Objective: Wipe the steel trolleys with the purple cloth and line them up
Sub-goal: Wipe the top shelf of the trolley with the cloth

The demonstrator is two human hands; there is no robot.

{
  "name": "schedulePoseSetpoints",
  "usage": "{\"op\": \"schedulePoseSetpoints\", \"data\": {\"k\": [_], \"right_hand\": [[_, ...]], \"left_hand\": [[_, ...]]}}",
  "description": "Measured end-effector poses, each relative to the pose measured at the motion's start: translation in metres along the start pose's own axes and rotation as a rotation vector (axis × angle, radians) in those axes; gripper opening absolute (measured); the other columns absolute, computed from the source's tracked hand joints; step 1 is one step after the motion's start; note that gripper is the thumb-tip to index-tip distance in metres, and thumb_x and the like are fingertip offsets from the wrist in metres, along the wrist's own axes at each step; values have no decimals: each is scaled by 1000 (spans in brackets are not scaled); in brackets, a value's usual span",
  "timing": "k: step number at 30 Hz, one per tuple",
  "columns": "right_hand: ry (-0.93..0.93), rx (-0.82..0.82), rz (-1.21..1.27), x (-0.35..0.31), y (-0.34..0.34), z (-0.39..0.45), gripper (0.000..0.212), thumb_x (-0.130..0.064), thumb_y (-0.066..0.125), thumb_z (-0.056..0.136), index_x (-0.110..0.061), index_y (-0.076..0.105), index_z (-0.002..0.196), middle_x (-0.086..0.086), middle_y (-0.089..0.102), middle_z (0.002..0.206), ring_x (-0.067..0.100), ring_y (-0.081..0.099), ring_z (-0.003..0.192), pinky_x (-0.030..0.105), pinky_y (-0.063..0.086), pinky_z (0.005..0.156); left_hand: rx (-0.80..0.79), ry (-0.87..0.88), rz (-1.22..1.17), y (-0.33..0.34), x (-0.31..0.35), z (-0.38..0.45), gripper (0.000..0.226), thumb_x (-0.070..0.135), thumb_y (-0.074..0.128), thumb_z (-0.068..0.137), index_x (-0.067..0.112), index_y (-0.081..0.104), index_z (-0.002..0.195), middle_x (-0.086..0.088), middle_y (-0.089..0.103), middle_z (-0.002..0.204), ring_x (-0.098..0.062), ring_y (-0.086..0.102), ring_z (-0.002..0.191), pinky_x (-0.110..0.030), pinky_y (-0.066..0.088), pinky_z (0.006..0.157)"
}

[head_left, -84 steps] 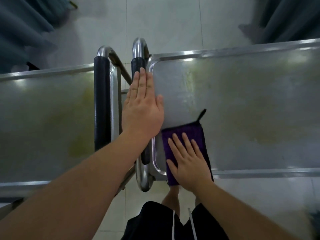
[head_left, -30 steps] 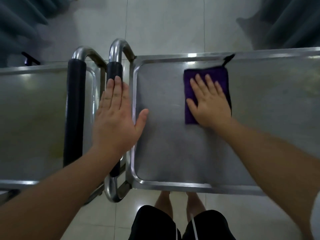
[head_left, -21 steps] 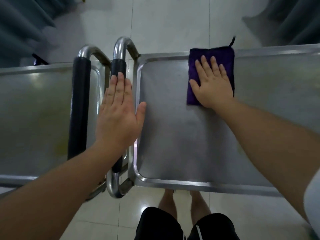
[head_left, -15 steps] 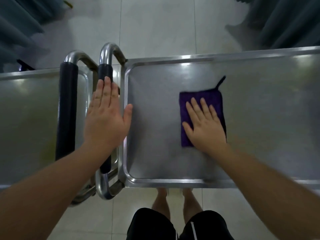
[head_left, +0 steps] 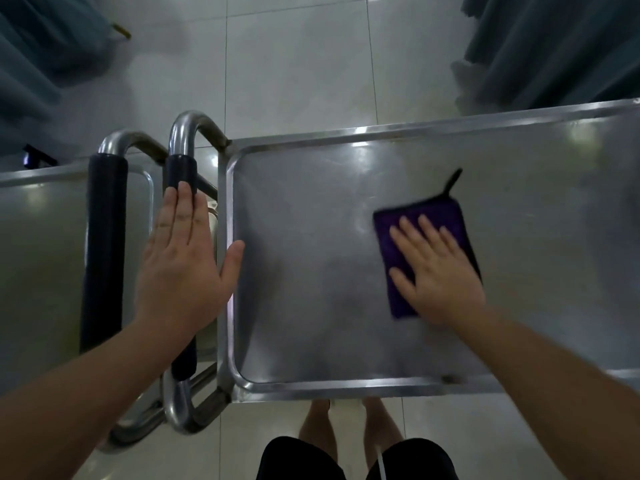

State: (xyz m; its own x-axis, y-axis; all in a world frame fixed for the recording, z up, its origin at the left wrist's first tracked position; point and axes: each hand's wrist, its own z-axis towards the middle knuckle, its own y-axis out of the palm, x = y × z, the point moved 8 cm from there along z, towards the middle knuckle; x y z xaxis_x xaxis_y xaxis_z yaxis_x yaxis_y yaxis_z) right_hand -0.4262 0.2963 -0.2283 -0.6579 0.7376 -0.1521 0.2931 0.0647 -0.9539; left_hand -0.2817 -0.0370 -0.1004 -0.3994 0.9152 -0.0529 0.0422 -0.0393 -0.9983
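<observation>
The right hand (head_left: 438, 271) presses flat, fingers straight, on the purple cloth (head_left: 422, 251) lying on the right steel trolley (head_left: 311, 306) top. The left hand (head_left: 183, 265), fingers straight, rests on that trolley's black-sleeved handle (head_left: 180, 171), beside the left trolley (head_left: 34, 254). No writing is legible.

No readable text, labels, brands or numbers anywhere.

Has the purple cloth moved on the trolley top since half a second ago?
Yes. The purple cloth, under the flat right hand, has slid to the right, farther from the trolley's left rim, which the left hand steadies.
</observation>
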Motion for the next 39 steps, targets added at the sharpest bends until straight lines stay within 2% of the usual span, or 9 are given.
{"op": "schedulePoseSetpoints", "data": {"k": [6,11,15,21,26,28,31,37,39], "right_hand": [[144,31,59,61,-47,130,76,-65,13,100,-32,3,168,-8,-1,176,18,-5,162,43,-1,131],[117,46,57,67,-57,145,73,-64,13,102,-33,0,168,-8,-5,176,18,-8,162,42,-4,130],[113,21,71,55,-45,92,72,-61,15,105,-29,3,168,-5,-1,176,19,-6,162,44,-2,131],[133,-50,19,39,11,-72,71,-59,15,107,-25,6,169,0,5,176,22,-3,162,48,5,131],[327,-52,32,28,41,-127,73,-62,9,106,-27,-4,168,0,-1,177,23,-7,162,49,4,130],[416,-18,45,2,43,-120,74,-61,9,106,-23,-4,168,3,-2,176,26,-8,162,52,7,130],[410,42,76,-75,49,-100,75,-58,18,106,-18,4,168,5,5,176,30,-3,162,53,8,130],[189,44,219,-256,63,-50,71,-52,26,108,-18,7,168,4,0,176,27,-9,162,50,-2,129],[63,29,255,-299,66,-38,69,-49,23,110,-17,4,168,4,-1,176,28,-12,161,53,4,130]], "left_hand": [[-19,-24,-18,0,-1,-1,87,65,25,107,6,10,169,-11,-3,178,-18,-11,163,-47,7,131],[-29,-45,-51,-1,-3,1,84,64,24,108,10,6,169,-8,-5,178,-16,-11,163,-45,6,132],[-25,-42,-52,-2,-1,1,82,61,26,110,9,5,169,-10,-3,178,-18,-9,164,-45,6,132],[-19,-47,-72,-8,3,1,76,55,26,112,7,7,169,-12,-2,178,-21,-7,164,-46,6,132],[-48,-39,-83,-6,3,1,79,59,20,111,8,3,169,-11,-4,178,-20,-10,163,-46,5,133],[-39,-42,-94,-5,2,2,80,60,19,110,8,4,169,-11,-4,178,-20,-10,163,-45,4,133],[-18,-44,-125,-4,-1,2,79,60,18,110,9,4,169,-10,-3,178,-19,-9,164,-43,2,133],[27,-37,-142,-5,-1,3,77,58,18,111,7,8,169,-11,1,178,-21,-5,164,-38,-2,131],[32,-28,-140,-5,-2,3,77,58,17,111,7,9,169,-12,3,178,-22,-3,164,-38,-1,132]]}}
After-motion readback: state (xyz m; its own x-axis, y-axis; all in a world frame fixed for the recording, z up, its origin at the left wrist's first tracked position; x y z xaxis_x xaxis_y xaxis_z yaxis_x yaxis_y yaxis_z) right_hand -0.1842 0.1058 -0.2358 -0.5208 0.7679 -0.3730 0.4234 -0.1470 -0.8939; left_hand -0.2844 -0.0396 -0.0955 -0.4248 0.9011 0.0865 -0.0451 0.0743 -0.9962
